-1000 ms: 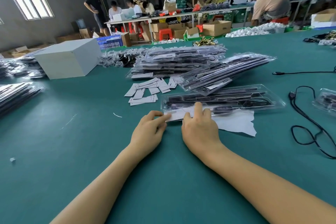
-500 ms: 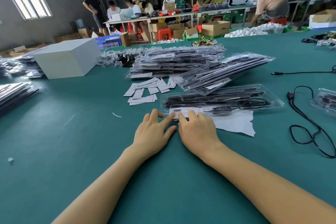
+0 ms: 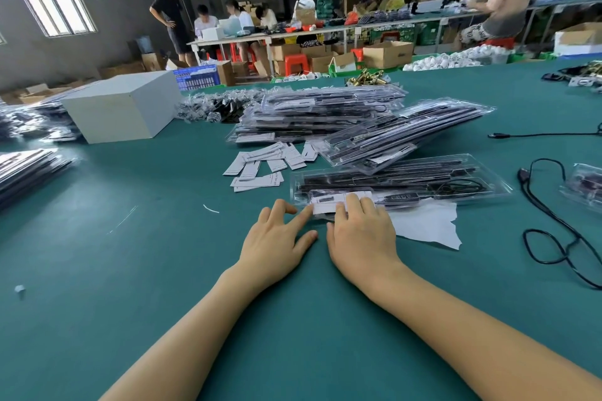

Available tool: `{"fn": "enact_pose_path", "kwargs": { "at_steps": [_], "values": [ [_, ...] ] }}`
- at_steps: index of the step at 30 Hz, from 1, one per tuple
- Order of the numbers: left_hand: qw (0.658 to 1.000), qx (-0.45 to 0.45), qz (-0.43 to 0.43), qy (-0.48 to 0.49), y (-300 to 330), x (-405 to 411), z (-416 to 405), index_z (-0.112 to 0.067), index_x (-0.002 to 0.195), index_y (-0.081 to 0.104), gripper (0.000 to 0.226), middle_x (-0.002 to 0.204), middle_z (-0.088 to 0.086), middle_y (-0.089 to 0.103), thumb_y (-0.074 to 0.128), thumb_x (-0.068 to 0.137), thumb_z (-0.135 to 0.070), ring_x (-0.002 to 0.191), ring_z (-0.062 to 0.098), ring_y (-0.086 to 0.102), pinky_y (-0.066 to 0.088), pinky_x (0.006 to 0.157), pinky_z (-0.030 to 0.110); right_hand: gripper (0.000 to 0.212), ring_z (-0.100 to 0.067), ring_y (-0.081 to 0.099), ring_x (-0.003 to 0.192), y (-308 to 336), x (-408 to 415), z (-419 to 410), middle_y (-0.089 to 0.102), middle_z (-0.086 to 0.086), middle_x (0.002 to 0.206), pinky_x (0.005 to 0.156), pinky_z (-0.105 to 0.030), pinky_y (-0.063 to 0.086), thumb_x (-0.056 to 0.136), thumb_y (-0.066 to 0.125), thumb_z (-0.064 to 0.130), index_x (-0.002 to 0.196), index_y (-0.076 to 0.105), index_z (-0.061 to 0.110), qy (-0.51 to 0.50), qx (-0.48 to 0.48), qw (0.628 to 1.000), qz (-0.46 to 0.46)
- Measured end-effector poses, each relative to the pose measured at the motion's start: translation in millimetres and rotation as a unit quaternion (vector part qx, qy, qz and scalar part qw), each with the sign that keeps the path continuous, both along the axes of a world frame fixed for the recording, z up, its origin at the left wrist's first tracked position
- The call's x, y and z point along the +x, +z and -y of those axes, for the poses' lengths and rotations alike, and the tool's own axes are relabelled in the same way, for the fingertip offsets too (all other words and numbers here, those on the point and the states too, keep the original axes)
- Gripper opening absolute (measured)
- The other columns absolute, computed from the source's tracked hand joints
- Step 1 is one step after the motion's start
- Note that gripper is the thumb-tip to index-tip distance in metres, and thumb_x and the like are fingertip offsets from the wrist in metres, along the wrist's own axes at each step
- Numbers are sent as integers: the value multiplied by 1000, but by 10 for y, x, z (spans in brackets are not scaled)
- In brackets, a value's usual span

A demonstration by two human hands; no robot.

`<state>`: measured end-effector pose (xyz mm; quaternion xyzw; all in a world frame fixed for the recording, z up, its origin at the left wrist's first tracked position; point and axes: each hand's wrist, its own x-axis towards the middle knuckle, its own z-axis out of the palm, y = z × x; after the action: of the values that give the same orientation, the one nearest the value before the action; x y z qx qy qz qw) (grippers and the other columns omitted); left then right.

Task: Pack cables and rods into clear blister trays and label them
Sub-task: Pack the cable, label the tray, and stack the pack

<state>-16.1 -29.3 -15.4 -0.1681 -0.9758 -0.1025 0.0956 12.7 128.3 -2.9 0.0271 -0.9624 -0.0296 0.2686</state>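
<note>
Lying flat on the green table, a clear blister tray filled with dark rods and a coiled cable is pressed at its near left corner by both hands. A white label sits on that corner of the tray. The right hand is laid over the label's right part with fingers straight and flat — nothing is gripped. The left hand is spread open beside it, its index fingertip touching the label's left edge, its palm on the table. A torn white backing sheet lies just right of the right hand, partly under the tray's near edge. Loose labels are scattered behind the left hand, and stacked filled trays are piled beyond them. A black cable is looped on the table at the far right — well apart from the hands.
</note>
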Motion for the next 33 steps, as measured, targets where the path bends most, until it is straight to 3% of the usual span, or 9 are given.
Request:
{"fn": "enact_pose_path", "kwargs": {
  "at_steps": [3,8,11,13,16,21,25,29,33],
  "values": [
    [1000,-1,1,-1,-8,6,-5,-46,148,19,54,132,-8,33,33,96,-56,115,18,33,37,96,30,48,-29,44,109,-64,-38,-13,47,-6,126,81,-35,37,95,44,42,128,50,8,-4,-27,997,75],
    [1000,-8,0,3,-19,2,-10,-47,147,20,54,130,-8,32,31,95,-59,115,18,33,36,96,29,51,-30,35,113,-67,-60,-40,38,-8,128,84,-36,34,97,35,44,138,39,14,-8,-53,994,100],
    [1000,-18,1,6,-16,2,-20,-48,145,25,52,129,-9,31,29,95,-61,114,17,32,35,95,28,44,-30,41,109,-48,-45,-57,47,-8,120,81,-35,35,94,42,39,129,51,14,-3,-47,995,87],
    [1000,-17,2,8,-14,3,-21,-48,144,27,51,129,-9,31,29,95,-61,114,17,32,35,94,28,24,-30,53,92,-6,-12,-58,58,-8,98,70,-33,40,83,63,27,101,68,12,7,-45,998,34],
    [1000,-16,3,10,-11,3,-19,-48,145,26,52,129,-8,32,29,95,-61,115,17,32,36,95,29,14,-30,55,69,5,-26,-78,56,-9,75,58,-32,40,62,78,9,60,64,10,29,-55,998,-21],
    [1000,-19,-4,13,-19,10,-22,-48,144,27,51,129,-7,32,28,95,-61,114,19,33,37,96,30,17,-36,62,83,13,-62,-119,66,-15,95,64,-38,48,63,72,-2,77,66,4,62,-95,993,-45],
    [1000,-27,-5,13,-10,15,-38,-47,144,28,51,131,-6,31,29,95,-60,113,19,34,36,98,30,26,-30,62,81,-23,-89,-158,67,-4,87,66,-36,45,72,70,4,97,69,11,73,-96,992,-24],
    [998,65,-13,-9,0,58,8,-35,135,51,41,131,-6,40,43,97,-46,110,20,40,36,98,30,10,-27,59,79,-16,-89,-163,64,-2,82,64,-32,37,77,65,4,80,66,13,63,-88,994,3],
    [969,243,-38,27,29,83,39,-18,95,76,20,108,-8,57,57,94,-26,86,10,56,34,79,10,21,-27,56,57,19,-70,-166,60,-5,62,51,-30,42,57,77,-5,62,62,9,80,-78,994,15]
  ]
}}
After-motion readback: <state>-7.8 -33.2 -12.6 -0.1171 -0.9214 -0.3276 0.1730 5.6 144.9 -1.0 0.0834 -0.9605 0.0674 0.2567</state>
